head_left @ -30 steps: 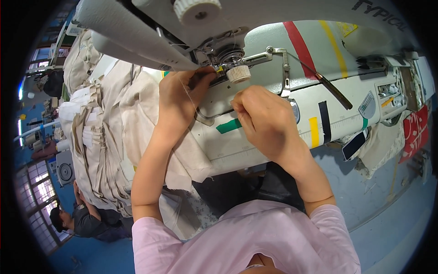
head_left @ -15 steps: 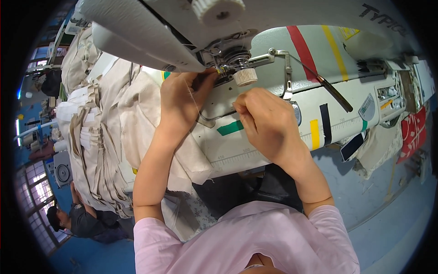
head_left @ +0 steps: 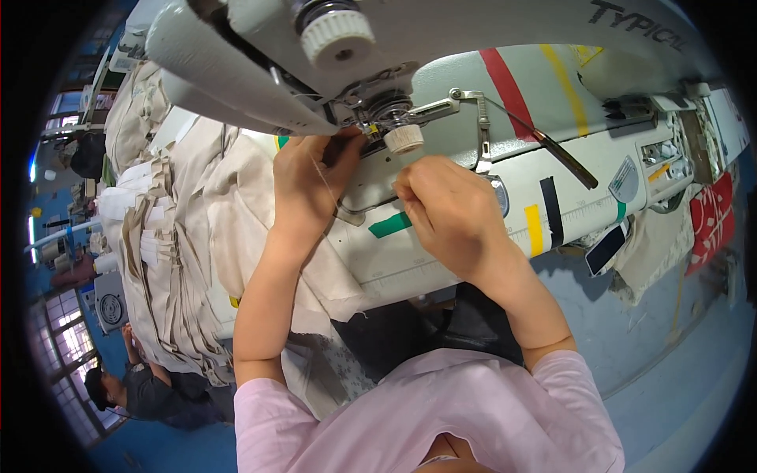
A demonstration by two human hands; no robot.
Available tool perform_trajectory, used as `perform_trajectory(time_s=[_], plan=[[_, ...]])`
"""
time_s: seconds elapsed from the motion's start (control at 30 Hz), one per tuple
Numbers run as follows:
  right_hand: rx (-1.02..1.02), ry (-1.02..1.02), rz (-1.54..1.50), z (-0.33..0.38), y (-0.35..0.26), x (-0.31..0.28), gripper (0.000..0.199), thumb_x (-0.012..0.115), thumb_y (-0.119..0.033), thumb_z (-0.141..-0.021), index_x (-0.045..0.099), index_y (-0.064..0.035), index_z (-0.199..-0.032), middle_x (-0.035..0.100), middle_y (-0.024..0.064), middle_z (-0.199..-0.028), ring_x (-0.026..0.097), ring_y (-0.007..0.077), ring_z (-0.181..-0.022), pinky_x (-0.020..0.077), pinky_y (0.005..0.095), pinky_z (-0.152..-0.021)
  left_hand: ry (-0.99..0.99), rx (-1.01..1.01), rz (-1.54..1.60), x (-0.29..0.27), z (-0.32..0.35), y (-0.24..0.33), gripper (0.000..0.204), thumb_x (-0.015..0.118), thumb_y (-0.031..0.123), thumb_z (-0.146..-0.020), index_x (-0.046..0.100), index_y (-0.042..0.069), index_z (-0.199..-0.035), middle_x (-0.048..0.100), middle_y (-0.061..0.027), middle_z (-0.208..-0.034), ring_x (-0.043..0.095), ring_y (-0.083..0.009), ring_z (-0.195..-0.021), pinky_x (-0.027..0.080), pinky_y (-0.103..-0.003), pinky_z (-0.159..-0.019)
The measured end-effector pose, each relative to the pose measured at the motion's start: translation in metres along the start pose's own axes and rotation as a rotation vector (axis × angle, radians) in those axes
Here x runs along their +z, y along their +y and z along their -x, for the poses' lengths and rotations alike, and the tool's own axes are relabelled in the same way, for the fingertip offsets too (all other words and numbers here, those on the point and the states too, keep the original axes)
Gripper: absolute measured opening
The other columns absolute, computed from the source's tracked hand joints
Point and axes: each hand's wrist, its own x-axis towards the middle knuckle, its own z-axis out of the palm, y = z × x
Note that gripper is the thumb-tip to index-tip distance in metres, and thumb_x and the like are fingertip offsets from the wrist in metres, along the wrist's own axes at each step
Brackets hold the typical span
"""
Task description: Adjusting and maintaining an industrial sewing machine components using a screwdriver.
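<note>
Under the head of a white sewing machine [head_left: 260,87], my left hand [head_left: 309,177] reaches up to the needle area, its fingertips pinched beside the small metal parts. A thin pale thread [head_left: 324,175] crosses in front of this hand; what the fingertips hold is too small to make out. My right hand [head_left: 457,209] is curled closed just right of it, above the machine bed [head_left: 394,260], and anything inside it is hidden. Between and above the hands sits a ribbed white knob [head_left: 404,139]. Beige cloth [head_left: 244,189] lies beneath and left of my left forearm.
Stacked beige fabric pieces [head_left: 150,260] fill the left side. A dark-handled tool [head_left: 568,160] lies right of a hinged metal guide [head_left: 483,130]. A phone [head_left: 607,248] rests at the table's right edge. Another person [head_left: 150,390] works at far left.
My view has shifted slightly, so the machine and bed appear a little further left. Both hands keep nearly the same pose, the left at the needle area and the right closed.
</note>
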Motion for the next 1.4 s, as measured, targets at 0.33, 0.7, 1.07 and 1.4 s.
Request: perform_trajectory(time_s=[0.33, 0.7, 1.07, 1.4], plan=[[0.027, -0.053, 0.046, 0.005, 0.001, 0.003, 0.015, 0.066, 0.004, -0.078, 0.056, -0.0038, -0.086, 0.06, 0.0116, -0.078, 0.063, 0.0327, -0.075, 0.0511, 0.0417, -0.065, 0.035, 0.094, -0.113, 0.003, 0.001, -0.003, 0.011, 0.078, 0.007, -0.083, 0.072, -0.001, -0.089, 0.068, -0.0163, -0.077, 0.065, -0.028, -0.065, 0.05, -0.036, -0.061], [-0.097, 0.195, 0.087, 0.015, -0.004, -0.008, 0.018, 0.068, -0.002, -0.073, 0.059, -0.0046, -0.088, 0.058, 0.0078, -0.081, 0.062, 0.0265, -0.075, 0.0509, 0.0383, -0.063, -0.042, -0.099, 0.123, 0.012, -0.002, -0.026, 0.01, 0.074, 0.006, -0.093, 0.074, 0.0, -0.101, 0.071, -0.0032, -0.083, 0.06, -0.0088, -0.074, 0.049, -0.027, -0.066], [0.212, 0.308, 0.106, 0.182, -0.018, -0.064, 0.019, 0.073, 0.002, -0.08, 0.059, -0.0079, -0.088, 0.07, 0.0054, -0.095, 0.067, 0.0222, -0.068, 0.0515, 0.0317, -0.057, -0.035, 0.039, -0.144, 0.01, -0.004, -0.009, 0.015, 0.072, 0.013, -0.095, 0.075, 0.001, -0.103, 0.072, -0.0067, -0.083, 0.063, -0.0124, -0.07, 0.05, -0.027, -0.064], [0.664, 0.376, 0.184, 0.268, 0.033, -0.039, 0.011, 0.063, 0.0, -0.088, 0.059, -0.0016, -0.098, 0.067, 0.0141, -0.095, 0.067, 0.03, -0.071, 0.0548, 0.0366, -0.063, 0.008, 0.018, -0.1, 0.013, -0.001, -0.016, 0.016, 0.073, 0.015, -0.095, 0.076, 0.001, -0.103, 0.071, -0.0066, -0.083, 0.062, -0.0135, -0.07, 0.049, -0.028, -0.065]])
